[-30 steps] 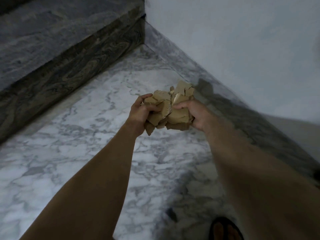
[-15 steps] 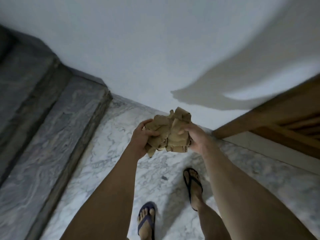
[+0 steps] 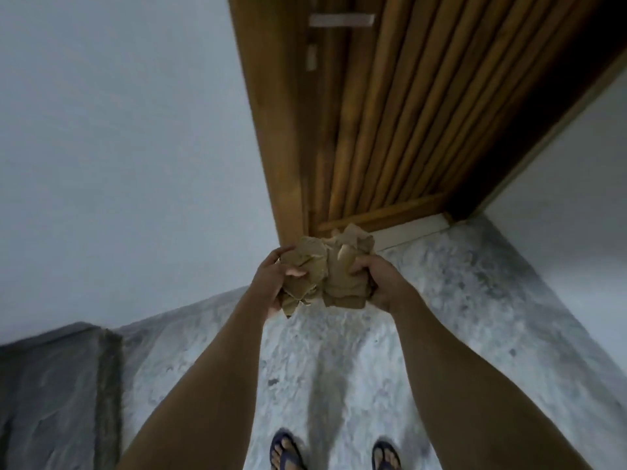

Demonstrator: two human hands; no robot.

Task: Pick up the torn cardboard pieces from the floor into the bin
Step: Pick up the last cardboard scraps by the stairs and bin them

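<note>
A bundle of torn brown cardboard pieces [image 3: 327,271] is held up in front of me, well above the floor. My left hand [image 3: 273,279] grips the bundle's left side, thumb over the front. My right hand [image 3: 375,279] grips its right side, fingers curled round the pieces. Both forearms stretch forward from the bottom of the view. No bin is in view.
A wooden slatted door [image 3: 380,130] in its frame stands straight ahead, white wall [image 3: 118,147] to its left and right. The marble floor [image 3: 424,317] lies below. A dark stone step [image 3: 51,385] is at the lower left. My feet in blue sandals [image 3: 285,451] show at the bottom.
I have turned to the right: the step has slid to the lower left and the wooden door now fills the view ahead. Both hands still hold the bundle.
</note>
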